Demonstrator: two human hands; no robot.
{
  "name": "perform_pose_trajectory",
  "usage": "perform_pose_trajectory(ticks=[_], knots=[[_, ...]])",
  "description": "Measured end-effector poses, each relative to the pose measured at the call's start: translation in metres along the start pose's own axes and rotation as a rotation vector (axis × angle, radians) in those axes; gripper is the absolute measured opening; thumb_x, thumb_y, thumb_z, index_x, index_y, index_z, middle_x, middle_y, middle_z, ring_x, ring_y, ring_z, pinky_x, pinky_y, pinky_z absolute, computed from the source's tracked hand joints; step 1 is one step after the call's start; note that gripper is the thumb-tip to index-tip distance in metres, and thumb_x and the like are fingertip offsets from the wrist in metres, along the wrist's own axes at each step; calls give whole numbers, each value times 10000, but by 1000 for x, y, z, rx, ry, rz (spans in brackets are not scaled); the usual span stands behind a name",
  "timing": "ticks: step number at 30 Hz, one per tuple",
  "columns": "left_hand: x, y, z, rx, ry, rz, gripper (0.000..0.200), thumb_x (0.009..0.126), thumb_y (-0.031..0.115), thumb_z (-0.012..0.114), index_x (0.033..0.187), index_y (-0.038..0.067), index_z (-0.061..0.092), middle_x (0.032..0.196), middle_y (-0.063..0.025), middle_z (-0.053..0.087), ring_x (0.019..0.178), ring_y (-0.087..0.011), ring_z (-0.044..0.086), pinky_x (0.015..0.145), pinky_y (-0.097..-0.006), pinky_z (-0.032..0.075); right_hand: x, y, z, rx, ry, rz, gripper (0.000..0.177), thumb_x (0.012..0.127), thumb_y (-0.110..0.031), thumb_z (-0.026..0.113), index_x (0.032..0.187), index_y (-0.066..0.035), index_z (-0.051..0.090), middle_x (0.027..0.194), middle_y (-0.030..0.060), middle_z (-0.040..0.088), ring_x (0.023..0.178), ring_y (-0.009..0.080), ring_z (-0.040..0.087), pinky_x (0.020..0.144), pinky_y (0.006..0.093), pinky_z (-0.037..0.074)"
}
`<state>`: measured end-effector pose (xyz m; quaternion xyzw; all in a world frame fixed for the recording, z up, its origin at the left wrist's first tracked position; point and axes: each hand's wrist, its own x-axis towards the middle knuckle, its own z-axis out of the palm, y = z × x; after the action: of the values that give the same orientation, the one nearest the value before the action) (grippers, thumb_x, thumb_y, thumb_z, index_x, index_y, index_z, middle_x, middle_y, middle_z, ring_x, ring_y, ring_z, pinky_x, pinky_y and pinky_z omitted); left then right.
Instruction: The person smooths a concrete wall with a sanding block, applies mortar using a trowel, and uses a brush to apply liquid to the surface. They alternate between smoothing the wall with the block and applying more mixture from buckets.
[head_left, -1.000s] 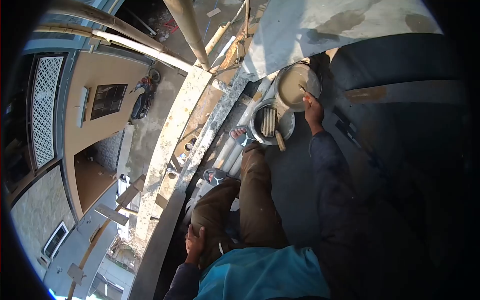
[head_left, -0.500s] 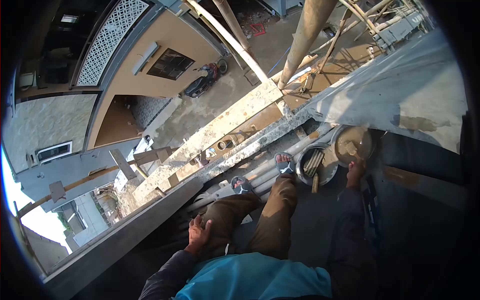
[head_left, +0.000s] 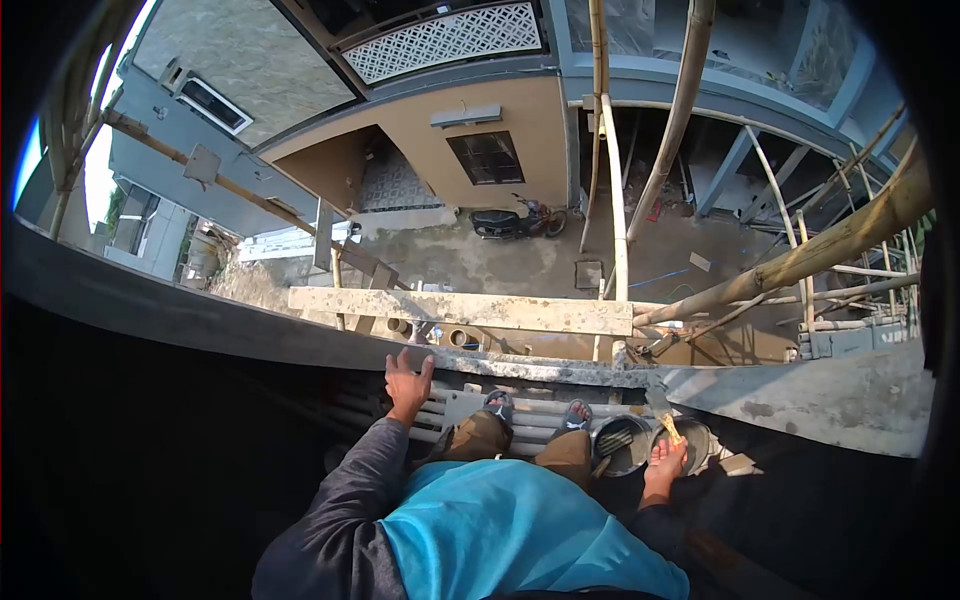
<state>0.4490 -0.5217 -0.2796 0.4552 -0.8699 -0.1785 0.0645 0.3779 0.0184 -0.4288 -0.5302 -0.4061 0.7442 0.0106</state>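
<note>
My right hand (head_left: 663, 463) grips a trowel (head_left: 669, 428) by its pale wooden handle, the grey blade pointing up and away from me. It is over the near side of a round bucket (head_left: 697, 443), which overlaps the hand in this view. Just left of that stands a second dark bucket (head_left: 622, 446) with several sticks or tool handles in it. My left hand (head_left: 407, 388) is raised with its fingers spread, fingertips right at the edge of the grey wall ledge (head_left: 345, 352). Nothing is in it.
My sandaled feet (head_left: 577, 413) stand on bamboo poles (head_left: 540, 407). Beyond the ledge lies a pale plank (head_left: 480, 310), with a thick bamboo pole (head_left: 810, 265) slanting at the right. Far below, a motorcycle (head_left: 515, 220) is parked by a house.
The view has swung to the right. My right hand has lifted the trowel up from the mortar bucket, and my left hand has moved from my thigh to the ledge.
</note>
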Motion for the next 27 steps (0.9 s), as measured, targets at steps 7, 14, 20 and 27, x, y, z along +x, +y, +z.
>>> perform_pose_trajectory(ticks=[7,14,20,27], knots=[[-47,-79,-35,-156,-150,-279,702,794,540,692,1270,37,582,1365,-338,429,1278,-468,413,1048,-479,376,-106,-89,235,-114,-667,-278,325,960,-377,541,1171,-130,547,908,43,620,685,127,611,509,249,487],[-103,-232,12,-214,-253,-444,831,724,636,682,1224,-23,608,1246,-272,587,1156,-399,565,988,-436,454,-344,-231,462,-73,-1274,-602,300,975,-323,552,1115,-57,550,833,76,607,632,151,610,436,237,497],[-159,-279,10,-234,-215,-631,719,793,547,681,1202,-39,602,1158,-242,641,1073,-349,623,943,-415,486,-596,-317,533,-103,-1675,-786,275,981,-354,545,1090,-106,585,846,44,646,706,142,648,520,240,507],[-131,-249,-24,-351,-186,-597,712,797,540,682,1199,-41,602,1153,-241,643,1068,-346,625,937,-412,487,-849,-394,590,175,-1966,-837,237,1016,-324,482,1149,-154,580,1015,83,660,827,188,663,553,251,513]])
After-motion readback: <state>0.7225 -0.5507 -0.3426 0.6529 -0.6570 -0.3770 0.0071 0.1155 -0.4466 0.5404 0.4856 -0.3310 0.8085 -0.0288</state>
